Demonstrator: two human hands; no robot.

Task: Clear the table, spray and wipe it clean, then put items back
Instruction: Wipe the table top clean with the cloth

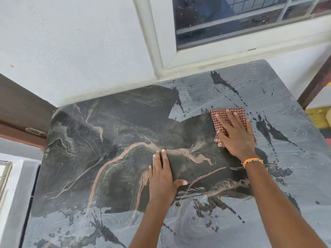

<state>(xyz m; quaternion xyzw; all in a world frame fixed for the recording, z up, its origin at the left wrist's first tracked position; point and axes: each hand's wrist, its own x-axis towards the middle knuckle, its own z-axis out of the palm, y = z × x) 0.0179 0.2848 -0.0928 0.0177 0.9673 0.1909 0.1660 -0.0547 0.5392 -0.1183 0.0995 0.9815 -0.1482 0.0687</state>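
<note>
A dark marbled table (93, 140) with pinkish veins fills the view. Its right and near parts carry a cloudy wet film with swirl marks and dark splashes. A folded red-and-white checked cloth (222, 116) lies on the right half at the border between film and dark surface. My right hand (234, 135) presses flat on the cloth, fingers spread, an orange bracelet at the wrist. My left hand (163, 178) rests flat on the bare table near the middle, fingers together and holding nothing.
A white wall (80, 51) runs along the table's far edge, with a white-framed window (232, 33) above the right half. A brown wooden frame (19, 111) stands at the left. Yellow and coloured items (318, 117) sit past the right edge.
</note>
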